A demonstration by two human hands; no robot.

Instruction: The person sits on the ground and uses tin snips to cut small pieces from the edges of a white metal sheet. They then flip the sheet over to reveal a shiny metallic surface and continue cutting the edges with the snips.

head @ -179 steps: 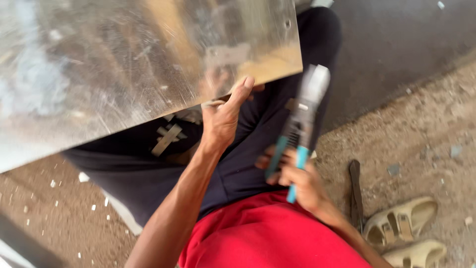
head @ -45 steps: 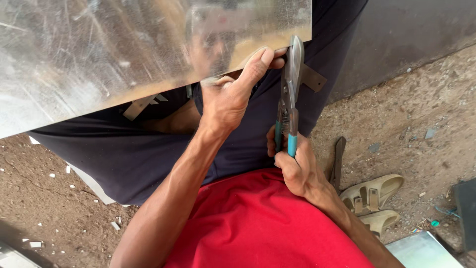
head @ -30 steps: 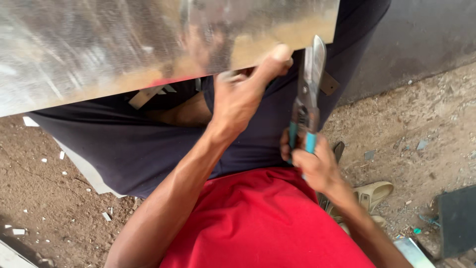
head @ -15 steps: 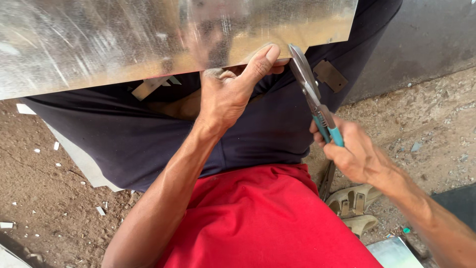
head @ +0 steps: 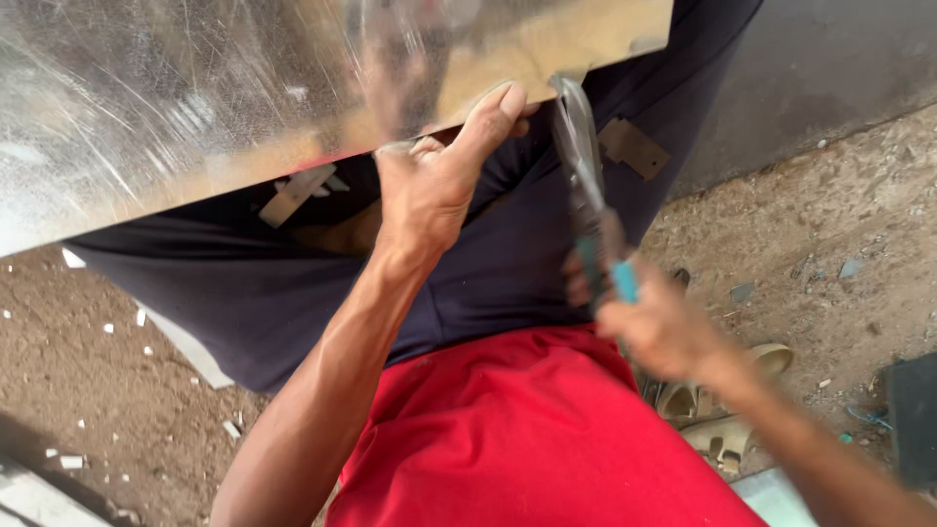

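So the biggest thing here is the big shiny scratched sheet of metal [head: 244, 88] lying across my lap, filling the whole top of the view. Its long edge runs left to right, tilted up toward the right, and the near edge sits right over my dark navy trousers [head: 488, 263].

My left hand [head: 429, 185] is clamped on that near edge, thumb stretched up along the underside, fingers curled over the lip. Closed tight on the sheet, no question.

My right hand [head: 664, 327] is wrapped around the teal-handled grey metal snips [head: 590, 195], a bit blurry, but the fist is shut on the handles. The snips point up and away from me, long axis almost vertical, blade tip touching the sheet's edge just to the right of my left thumb. I can't tell whether the blades themselves are parted or shut. So the cut spot is straight ahead of the right hand, and the left hand is just beside it, the nearer of the two to the edge.

Smaller stuff: a small tan cardboard-looking scrap [head: 634, 148] lying on my trouser leg, beige rubber sandals [head: 727, 410] on the dirt by my right side, and little white chips [head: 146, 322] scattered on the dirt to the left. No containers around.
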